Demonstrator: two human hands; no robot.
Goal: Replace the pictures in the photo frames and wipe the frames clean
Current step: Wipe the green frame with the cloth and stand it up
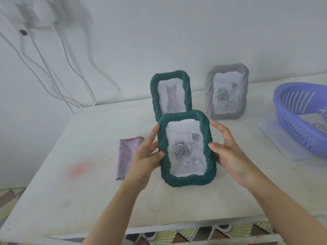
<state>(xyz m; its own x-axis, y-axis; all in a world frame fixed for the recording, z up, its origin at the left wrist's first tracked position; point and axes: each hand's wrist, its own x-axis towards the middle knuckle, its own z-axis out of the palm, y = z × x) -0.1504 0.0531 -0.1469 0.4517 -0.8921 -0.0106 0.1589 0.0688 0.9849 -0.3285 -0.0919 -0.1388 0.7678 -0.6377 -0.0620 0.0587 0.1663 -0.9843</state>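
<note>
A white table (88, 191) is bearing a lilac slotted plastic basket (290, 124) at its right edge. Standing at the back are a grey rope-edged rose frame (208, 96) and a green rope-edged cat frame (153, 92). The left hand (147, 152) and right hand (224, 147) are gripping a green rope-edged rose frame (163, 142) by its sides, upright, in front of the cat frame. A folded mauve cloth (126, 154) is lying left.

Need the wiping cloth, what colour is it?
Pinkish-purple cloth, folded on the table, seen in the head view.

You're in somebody's home, looks like: plain white table (88, 200) against a painted wall (159, 32), loose charger cables (53, 68), patterned floor tiles (194, 234), plastic laundry-style basket (300, 124).
</note>
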